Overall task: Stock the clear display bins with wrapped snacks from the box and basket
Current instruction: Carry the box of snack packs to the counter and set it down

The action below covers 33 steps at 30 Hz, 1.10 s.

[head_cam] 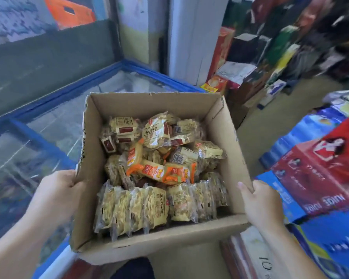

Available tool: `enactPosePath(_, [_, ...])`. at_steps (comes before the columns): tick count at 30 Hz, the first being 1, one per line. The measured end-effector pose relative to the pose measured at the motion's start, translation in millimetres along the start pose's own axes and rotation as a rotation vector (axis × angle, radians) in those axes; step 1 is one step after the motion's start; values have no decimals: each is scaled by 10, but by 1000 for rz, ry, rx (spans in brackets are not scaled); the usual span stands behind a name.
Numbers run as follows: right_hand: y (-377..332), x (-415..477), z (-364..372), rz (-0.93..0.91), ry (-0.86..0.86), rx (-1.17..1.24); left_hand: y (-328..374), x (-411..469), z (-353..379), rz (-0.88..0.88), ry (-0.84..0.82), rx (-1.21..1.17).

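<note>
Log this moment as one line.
left hand grips cardboard box left wall | right hand grips right wall | box holds wrapped snacks

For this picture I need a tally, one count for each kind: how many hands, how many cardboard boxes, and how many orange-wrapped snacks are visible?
Hands, the left hand and the right hand: 2
cardboard box: 1
orange-wrapped snacks: 3
Total: 6
The pale yellow snacks overlap too much to count.

Snack-filled box [226, 125] between both hands.
</note>
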State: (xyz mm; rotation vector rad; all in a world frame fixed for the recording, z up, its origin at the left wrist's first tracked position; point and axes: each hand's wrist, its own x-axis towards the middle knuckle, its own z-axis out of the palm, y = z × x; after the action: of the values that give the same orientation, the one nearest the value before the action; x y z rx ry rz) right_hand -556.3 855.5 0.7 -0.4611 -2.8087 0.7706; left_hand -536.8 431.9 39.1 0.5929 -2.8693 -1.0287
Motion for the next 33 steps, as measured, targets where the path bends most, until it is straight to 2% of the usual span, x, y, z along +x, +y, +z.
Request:
enactPosePath(6, [663, 994, -98, 191, 62, -52, 1055, 1282, 1013, 84, -150, 97])
enactPosePath(12, [990, 2233, -103, 416, 147, -127, 2339, 2717, 1975, 237, -286, 106])
enactPosePath(19, [1296, 3534, -185, 549, 215, -154, 3940, 3975, 2850, 366, -412, 164])
enactPosePath(24, [1842, 4629, -178, 628, 206, -161, 4974, 4641, 3701, 418, -447, 205])
enactPosePath(29, [2564, 5965, -278, 629, 215, -71, 6030, 5155, 4589, 438, -399, 258])
enactPosePath(33, [3040, 7017, -521, 642, 184, -88, 6943, 5464, 5081, 455, -381, 295])
